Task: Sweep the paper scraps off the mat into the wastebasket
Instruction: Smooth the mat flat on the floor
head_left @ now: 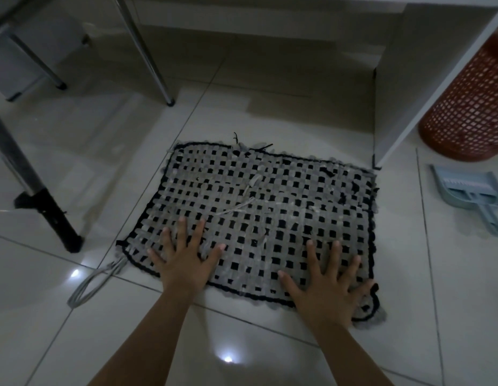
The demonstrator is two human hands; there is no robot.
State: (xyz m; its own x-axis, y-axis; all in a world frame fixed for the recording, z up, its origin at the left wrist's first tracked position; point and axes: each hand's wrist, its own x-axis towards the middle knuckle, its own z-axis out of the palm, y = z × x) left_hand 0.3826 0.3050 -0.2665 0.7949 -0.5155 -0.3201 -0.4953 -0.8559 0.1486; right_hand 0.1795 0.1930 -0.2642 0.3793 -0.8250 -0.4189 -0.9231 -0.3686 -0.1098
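A woven grey-and-black checked mat (pixel 270 190) lies on the tiled floor. Thin pale paper scraps (pixel 243 206) lie across its middle, hard to tell from the weave. My left hand (pixel 183 257) rests flat on the mat's near-left part, fingers spread. My right hand (pixel 328 285) lies flat on the near-right corner, fingers spread too. Neither hand holds anything. An orange-red mesh wastebasket (pixel 470 107) stands at the far right. A pale blue dustpan with a small brush (pixel 473 190) lies on the floor in front of it.
A white cabinet panel (pixel 426 87) stands between mat and wastebasket. Chrome legs (pixel 150 57) rise behind the mat, and a black-footed leg (pixel 47 207) stands at the left. A grey cord loop (pixel 91 282) trails from the mat's near-left corner.
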